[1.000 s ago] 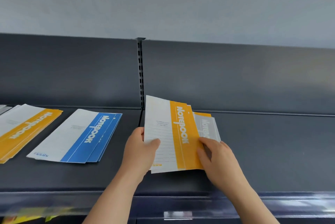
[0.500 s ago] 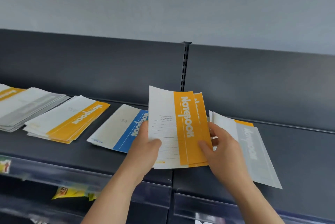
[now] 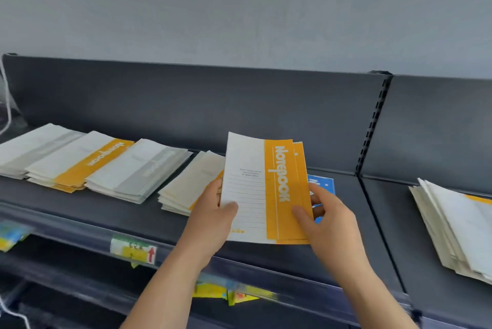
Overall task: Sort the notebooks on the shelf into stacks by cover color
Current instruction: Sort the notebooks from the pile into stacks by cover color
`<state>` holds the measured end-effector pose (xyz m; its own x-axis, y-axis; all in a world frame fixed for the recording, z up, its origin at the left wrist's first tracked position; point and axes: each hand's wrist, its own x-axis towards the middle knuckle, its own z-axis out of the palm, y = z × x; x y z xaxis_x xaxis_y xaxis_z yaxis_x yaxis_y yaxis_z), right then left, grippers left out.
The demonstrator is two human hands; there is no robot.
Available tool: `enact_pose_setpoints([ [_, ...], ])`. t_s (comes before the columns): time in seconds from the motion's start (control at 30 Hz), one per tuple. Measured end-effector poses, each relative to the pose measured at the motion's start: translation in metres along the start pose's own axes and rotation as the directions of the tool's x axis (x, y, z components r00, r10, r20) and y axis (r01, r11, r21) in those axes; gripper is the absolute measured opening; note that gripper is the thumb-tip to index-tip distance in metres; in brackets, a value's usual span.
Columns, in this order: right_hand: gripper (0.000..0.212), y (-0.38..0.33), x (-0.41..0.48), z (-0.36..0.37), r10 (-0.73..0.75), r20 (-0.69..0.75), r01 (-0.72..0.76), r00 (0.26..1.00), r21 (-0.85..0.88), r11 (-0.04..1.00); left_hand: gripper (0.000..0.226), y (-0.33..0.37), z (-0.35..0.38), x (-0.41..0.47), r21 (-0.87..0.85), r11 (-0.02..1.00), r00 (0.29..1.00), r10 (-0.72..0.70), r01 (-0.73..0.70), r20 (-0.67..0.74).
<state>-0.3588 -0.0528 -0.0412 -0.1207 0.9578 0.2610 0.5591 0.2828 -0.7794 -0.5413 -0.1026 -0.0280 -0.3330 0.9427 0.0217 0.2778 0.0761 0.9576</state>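
Item: orange notebooks point(image 3: 266, 190); a thin bundle of at least two, covers slightly fanned, held upright above the front of the shelf point(image 3: 106, 206); it seems to touch no stack

Hands: left hand point(image 3: 213, 211) grips the bundle's nine o'clock edge, thumb curled onto the white ruled panel, fingers hidden behind; right hand point(image 3: 330, 224) pinches the five o'clock corner, thumb on the orange band, fingers curled behind the back cover

Laid flat, towards nine o'clock from the bundle, in order: near orange stack point(image 3: 186, 184), partly hidden by the left hand; grey stack point(image 3: 138, 168); far orange stack point(image 3: 80, 160); far grey stack point(image 3: 34, 147) at the shelf's end; each lies just beside the next

At three o'clock from the bundle: blue notebook point(image 3: 323, 186), mostly hidden behind the bundle and the right hand; how many lie there cannot be told

Further towards three o'clock, in the next bay and well apart: unsorted pile point(image 3: 458, 224); thick, loosely squared, mostly white, with an orange corner showing

At seven o'clock, on the front rail: price label point(image 3: 133, 248)

Progress, as a judgement: well under way, not finished; five colour groups are laid out; the held bundle is not yet set down and looks suited to the near orange stack; the unsorted pile is left; orange and grey each lie in two stacks, which may want merging
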Motion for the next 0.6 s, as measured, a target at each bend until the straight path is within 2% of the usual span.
enact_pose_setpoints([
  [0.1, 0.051, -0.023, 0.001, 0.032, 0.030, -0.013, -0.030, 0.999, -0.023, 0.999, 0.033, -0.013, -0.032, 0.010, 0.053, 0.998, 0.997, 0.037, -0.033, -0.071],
  [0.3, 0.052, -0.051, 0.014, 0.082, 0.054, 0.026, -0.051, 0.998, -0.121, 0.991, 0.033, -0.030, -0.075, 0.033, 0.224, 0.964, 0.978, 0.173, -0.144, -0.118],
  [0.43, 0.038, -0.057, 0.029, 0.104, 0.036, 0.072, -0.025, 0.997, -0.157, 0.987, 0.033, -0.041, -0.093, 0.058, 0.309, 0.938, 0.961, 0.218, -0.158, -0.170],
  [0.6, 0.021, -0.058, 0.042, 0.126, 0.047, 0.126, 0.000, 0.991, -0.351, 0.936, 0.036, -0.061, -0.100, 0.085, 0.466, 0.879, 0.961, 0.210, -0.104, -0.182],
])
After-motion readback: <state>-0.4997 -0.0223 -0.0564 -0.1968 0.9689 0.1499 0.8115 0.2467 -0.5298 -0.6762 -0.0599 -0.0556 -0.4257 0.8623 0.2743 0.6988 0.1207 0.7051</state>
